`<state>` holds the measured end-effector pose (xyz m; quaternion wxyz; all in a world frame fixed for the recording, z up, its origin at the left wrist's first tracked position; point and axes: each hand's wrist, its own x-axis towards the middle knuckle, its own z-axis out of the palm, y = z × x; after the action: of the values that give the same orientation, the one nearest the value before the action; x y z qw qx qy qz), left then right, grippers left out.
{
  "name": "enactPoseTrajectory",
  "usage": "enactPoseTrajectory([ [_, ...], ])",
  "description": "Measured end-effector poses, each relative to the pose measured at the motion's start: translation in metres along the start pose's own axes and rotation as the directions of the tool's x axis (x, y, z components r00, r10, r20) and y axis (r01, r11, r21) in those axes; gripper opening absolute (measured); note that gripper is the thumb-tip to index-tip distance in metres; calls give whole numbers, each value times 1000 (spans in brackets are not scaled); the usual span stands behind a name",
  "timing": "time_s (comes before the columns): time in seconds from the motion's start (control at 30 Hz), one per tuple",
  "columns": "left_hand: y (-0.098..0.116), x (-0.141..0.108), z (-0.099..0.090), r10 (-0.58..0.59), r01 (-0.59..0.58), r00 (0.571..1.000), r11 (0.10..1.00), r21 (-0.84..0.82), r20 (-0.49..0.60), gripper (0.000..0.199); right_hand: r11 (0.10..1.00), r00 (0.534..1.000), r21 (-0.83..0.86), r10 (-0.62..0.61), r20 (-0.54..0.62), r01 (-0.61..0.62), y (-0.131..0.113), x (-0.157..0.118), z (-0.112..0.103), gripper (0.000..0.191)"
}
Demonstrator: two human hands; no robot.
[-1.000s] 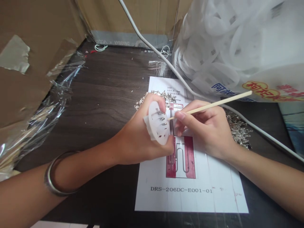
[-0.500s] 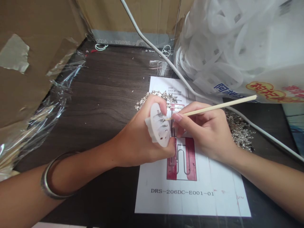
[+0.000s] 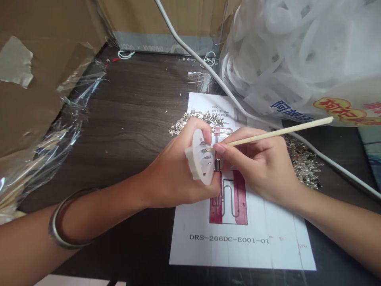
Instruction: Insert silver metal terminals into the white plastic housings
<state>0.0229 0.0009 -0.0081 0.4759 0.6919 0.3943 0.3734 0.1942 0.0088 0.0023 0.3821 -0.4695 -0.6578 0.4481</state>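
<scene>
My left hand (image 3: 175, 171) is closed around a white plastic part (image 3: 199, 155), an oval slotted piece with small metal contacts in its slots. Between the thumb and fingers of my right hand (image 3: 256, 159) is a thin wooden stick (image 3: 276, 132), its tip meeting the slotted face of the part near one contact. Both hands hover over a printed sheet (image 3: 226, 248) with a red and white diagram. Behind my left hand lies a heap of small metal contacts (image 3: 205, 118). Another heap of metal pieces (image 3: 308, 167) sits beyond my right wrist, partly hidden.
A clear bag (image 3: 268, 83) full of white plastic parts stands at the back right. A white cable (image 3: 184, 49) crosses the dark table (image 3: 133, 91). Cardboard (image 3: 38, 24) and crumpled clear film (image 3: 74, 107) line the left, with another cardboard box (image 3: 166, 24) behind.
The wooden stick has shifted slightly, its far end a little further right. The white plastic part has turned a little in my left hand. Both grips stay the same.
</scene>
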Motion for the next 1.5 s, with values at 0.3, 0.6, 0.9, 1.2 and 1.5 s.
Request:
enactPoseTrajectory([
  [0.3, 3, 2, -1, -2, 3, 1000, 999, -48, 16, 45, 990, 999, 134, 44, -6, -43, 2, -7, -4, 27],
  [0.6, 3, 2, -1, -20, 21, 1000, 1000, 5, -11, 43, 1000, 1000, 20, 16, -9, -16, 2, -4, -3, 29],
  [0.9, 2, 1, -2, -27, 27, 1000, 1000, -9, -7, 44, 999, 1000, -32, 8, -20, -9, 2, -4, -2, 26],
  [1.2, 2, 1, 0, -63, 63, 998, 998, -31, -24, 42, 993, 1000, -120, -19, 21, 21, 1, -3, -4, 19],
  [1.5, 1, 4, 0, -34, 35, 999, 996, -76, 11, 45, 995, 997, -95, 14, 79, -7, 0, 0, -6, 19],
])
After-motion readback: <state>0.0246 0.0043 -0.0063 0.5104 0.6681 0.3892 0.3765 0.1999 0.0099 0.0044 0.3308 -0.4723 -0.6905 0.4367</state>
